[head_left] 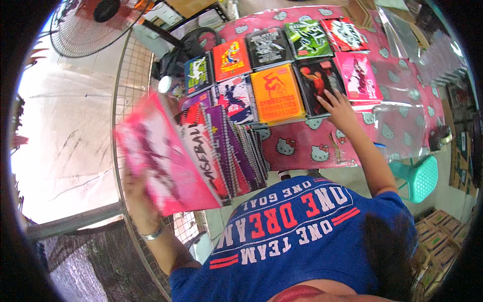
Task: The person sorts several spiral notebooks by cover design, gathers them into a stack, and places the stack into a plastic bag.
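My left hand (138,195), blurred by motion, grips the lower left edge of a pink-and-white notebook (163,158), tilted up at the left. Behind it a fanned row of spiral notebooks (232,153) with red, purple and white covers stands on edge. My right hand (338,106) lies with fingers spread on a black spiral notebook (316,83) showing a red basketball player. Left of that lies an orange notebook (277,94). Another pink notebook (358,75) is on its right. Several more stacks form two rows, including a green one (308,39) and a red-orange one (231,60).
A pink patterned cloth (297,143) covers the table, with clear plastic (400,118) at its right. A fan (95,22) stands at the upper left beside a wire grid (126,75). A teal stool (420,178) is at the right, near stacked cartons (437,241).
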`<state>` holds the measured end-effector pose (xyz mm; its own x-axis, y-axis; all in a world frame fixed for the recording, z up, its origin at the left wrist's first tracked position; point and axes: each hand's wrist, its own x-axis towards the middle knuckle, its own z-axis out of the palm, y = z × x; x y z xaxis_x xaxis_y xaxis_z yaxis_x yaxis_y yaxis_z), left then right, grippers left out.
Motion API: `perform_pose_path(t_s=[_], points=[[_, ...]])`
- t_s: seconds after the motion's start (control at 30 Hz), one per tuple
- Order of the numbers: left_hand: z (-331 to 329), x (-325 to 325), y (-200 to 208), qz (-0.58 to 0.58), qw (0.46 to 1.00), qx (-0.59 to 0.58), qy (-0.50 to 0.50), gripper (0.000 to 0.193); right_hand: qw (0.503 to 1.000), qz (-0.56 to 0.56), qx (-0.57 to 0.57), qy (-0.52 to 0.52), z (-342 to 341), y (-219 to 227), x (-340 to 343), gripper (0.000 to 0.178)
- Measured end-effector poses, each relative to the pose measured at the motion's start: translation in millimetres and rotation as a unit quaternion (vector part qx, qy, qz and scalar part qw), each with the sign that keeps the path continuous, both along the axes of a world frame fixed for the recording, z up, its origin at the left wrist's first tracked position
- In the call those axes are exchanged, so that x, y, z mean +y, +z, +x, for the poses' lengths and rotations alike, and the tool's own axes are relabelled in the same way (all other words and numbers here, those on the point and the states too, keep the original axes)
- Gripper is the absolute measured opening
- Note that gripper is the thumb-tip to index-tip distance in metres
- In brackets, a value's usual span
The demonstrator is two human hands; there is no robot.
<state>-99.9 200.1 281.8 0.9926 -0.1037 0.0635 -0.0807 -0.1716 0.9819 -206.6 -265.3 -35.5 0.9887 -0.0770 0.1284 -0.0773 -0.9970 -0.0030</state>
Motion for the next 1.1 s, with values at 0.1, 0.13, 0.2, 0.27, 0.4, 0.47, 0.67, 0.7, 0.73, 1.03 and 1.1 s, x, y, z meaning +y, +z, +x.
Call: perform_pose_path(t_s=[0.1,0.13,0.2,0.27,0.4,0.47,0.67,0.7,0.73,1.03,1.1], points=[[-17.7,-5.9,-46.7,0.085,0.996,0.027,-0.005,0.065,0.991,0.123,0.054,-0.013,18.8,42.0,-6.8,0.047],[-12.3,8.9,-59.8,0.152,0.986,0.047,-0.048,0.071,0.988,0.130,-0.069,-0.046,32.2,80.5,12.7,0.029],[-16.7,1.0,-51.4,0.107,0.990,0.095,-0.023,0.067,0.947,0.260,-0.181,-0.045,48.2,153.5,46.6,0.026],[-12.4,8.7,-53.0,0.120,0.987,0.105,-0.022,0.065,0.846,0.428,-0.316,0.030,64.9,188.3,77.6,0.025],[-0.3,17.7,-58.0,0.077,0.991,0.091,-0.066,0.055,0.683,0.530,-0.278,0.418,126.5,230.6,130.4,0.034],[5.4,32.8,-58.7,-0.113,0.984,0.128,-0.051,0.058,0.685,0.492,-0.170,0.510,161.0,221.2,153.6,0.046],[-0.8,9.7,-51.4,0.232,0.958,0.008,-0.169,0.071,0.897,0.345,-0.168,0.218,144.8,75.6,108.5,0.077],[-0.2,10.1,-50.6,0.230,0.958,0.007,-0.169,0.071,0.957,0.193,-0.102,0.194,116.8,38.2,105.4,0.066],[1.5,12.9,-50.1,0.225,0.957,0.001,-0.182,0.070,0.976,0.117,-0.066,0.170,98.8,21.3,108.5,0.061],[153.7,-12.1,-14.2,-0.247,0.926,0.199,-0.206,0.051,0.932,0.295,-0.196,0.082,154.6,217.2,152.4,0.027],[172.4,-50.6,-0.4,-0.267,0.900,0.267,-0.218,0.046,0.830,0.219,-0.371,0.355,186.4,243.6,183.0,0.033]])
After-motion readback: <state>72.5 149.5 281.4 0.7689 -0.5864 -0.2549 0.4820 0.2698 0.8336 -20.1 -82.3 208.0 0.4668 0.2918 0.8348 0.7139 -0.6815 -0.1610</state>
